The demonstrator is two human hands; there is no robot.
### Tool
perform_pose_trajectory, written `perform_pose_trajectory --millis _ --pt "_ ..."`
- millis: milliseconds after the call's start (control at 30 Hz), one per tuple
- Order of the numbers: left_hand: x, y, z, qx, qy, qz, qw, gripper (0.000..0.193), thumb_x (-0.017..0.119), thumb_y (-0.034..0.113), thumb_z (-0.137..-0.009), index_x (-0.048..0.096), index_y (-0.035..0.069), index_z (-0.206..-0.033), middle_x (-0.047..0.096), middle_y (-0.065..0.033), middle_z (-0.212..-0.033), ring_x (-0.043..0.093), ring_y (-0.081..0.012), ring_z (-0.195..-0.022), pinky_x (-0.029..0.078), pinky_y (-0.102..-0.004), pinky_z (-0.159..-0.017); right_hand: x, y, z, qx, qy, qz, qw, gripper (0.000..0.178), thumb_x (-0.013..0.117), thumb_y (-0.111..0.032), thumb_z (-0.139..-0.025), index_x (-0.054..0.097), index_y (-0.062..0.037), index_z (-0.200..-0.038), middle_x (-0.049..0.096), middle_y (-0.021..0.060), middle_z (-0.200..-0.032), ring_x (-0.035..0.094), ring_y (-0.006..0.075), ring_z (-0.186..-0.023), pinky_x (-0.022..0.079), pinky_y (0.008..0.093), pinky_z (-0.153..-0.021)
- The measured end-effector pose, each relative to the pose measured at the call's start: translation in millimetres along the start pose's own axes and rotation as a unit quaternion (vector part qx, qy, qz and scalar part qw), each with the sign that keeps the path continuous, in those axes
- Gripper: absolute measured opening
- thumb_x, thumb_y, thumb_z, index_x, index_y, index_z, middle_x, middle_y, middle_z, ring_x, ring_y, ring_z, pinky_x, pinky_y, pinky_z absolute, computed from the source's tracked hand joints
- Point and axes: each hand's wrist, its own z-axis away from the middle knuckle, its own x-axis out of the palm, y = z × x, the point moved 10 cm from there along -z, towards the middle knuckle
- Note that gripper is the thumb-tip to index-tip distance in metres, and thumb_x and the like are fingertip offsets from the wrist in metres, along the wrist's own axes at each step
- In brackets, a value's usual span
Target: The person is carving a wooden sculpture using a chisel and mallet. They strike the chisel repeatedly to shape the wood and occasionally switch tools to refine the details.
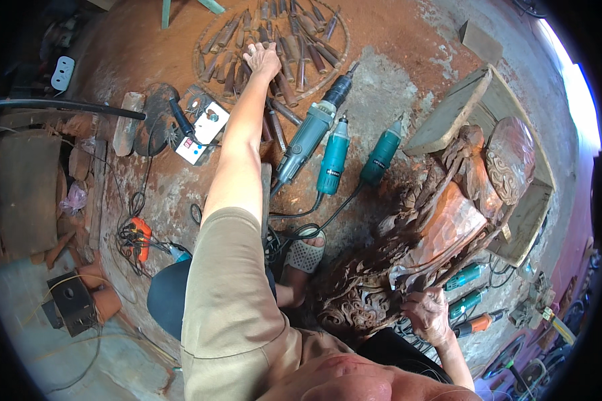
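My left hand [264,59] reaches far forward over a round, shallow tray [344,41] full of wooden-handled carving chisels [302,67]. Its fingers are spread on top of the handles, and none appears gripped. At the right, a large reddish-brown wood carving [448,217] leans at a slant, with deep curls at its lower end and a rounded, patterned piece near its top. My right hand [427,314] is closed against the carving's lower right edge, fingers curled on the wood. Whether something small is also inside that hand is hidden.
A grey-green power tool [308,137] and teal grinders [334,157] [383,152] lie mid-floor, cords trailing. The carving rests against a wooden box [542,167]. A white control box [204,134], an orange tool [140,239] and a black box [72,302] are at left. More grinders [465,276] lie at right.
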Motion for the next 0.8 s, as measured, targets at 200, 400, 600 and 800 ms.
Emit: perform_pose_trajectory --millis 200,400,600,800 --pt "15.8 9.1 -31.8 0.004 -0.033 -0.035 0.999 0.040 0.054 0.016 -0.097 0.067 0.001 -0.131 0.047 -0.0235 -0.154 0.031 -0.0394 -0.150 0.021 -0.0584 -0.117 2.1 2.0 -0.5 -0.002 -0.001 0.018 1.000 0.037 0.082 -0.006 -0.062 0.072 -0.0198 -0.095 0.069 -0.0041 -0.106 0.057 0.0266 -0.094 0.049 0.0392 -0.080" --pt "-13.0 20.0 7.3 0.032 0.054 0.018 0.998 0.028 0.065 0.022 -0.089 0.078 -0.001 -0.101 0.064 -0.0278 -0.125 0.050 -0.0434 -0.130 0.034 -0.0556 -0.106 1.6 2.0 2.0 0.001 -0.007 0.015 1.000 0.038 0.081 -0.004 -0.061 0.072 -0.0193 -0.095 0.069 -0.0028 -0.106 0.058 0.0277 -0.094 0.050 0.0399 -0.078" --pt "-41.2 -0.6 50.6 0.086 0.110 0.097 0.985 0.022 0.065 0.022 -0.092 0.078 0.006 -0.098 0.075 -0.0218 -0.087 0.072 -0.0391 -0.092 0.047 -0.0508 -0.101 -2.4 -1.0 -5.2 -0.006 -0.003 0.009 1.000 0.033 0.082 -0.004 -0.064 0.073 -0.0171 -0.093 0.068 -0.0006 -0.105 0.058 0.0292 -0.096 0.050 0.0412 -0.079" --pt "-33.4 -45.9 63.0 -0.085 0.054 0.236 0.966 0.035 0.078 0.040 -0.081 0.076 0.006 -0.089 0.076 -0.0196 -0.091 0.073 -0.0382 -0.095 0.055 -0.0480 -0.087 -3.9 -4.8 -4.5 -0.010 0.005 0.012 1.000 0.031 0.083 -0.007 -0.065 0.073 -0.0157 -0.093 0.068 -0.0002 -0.104 0.058 0.0291 -0.097 0.050 0.0412 -0.081"
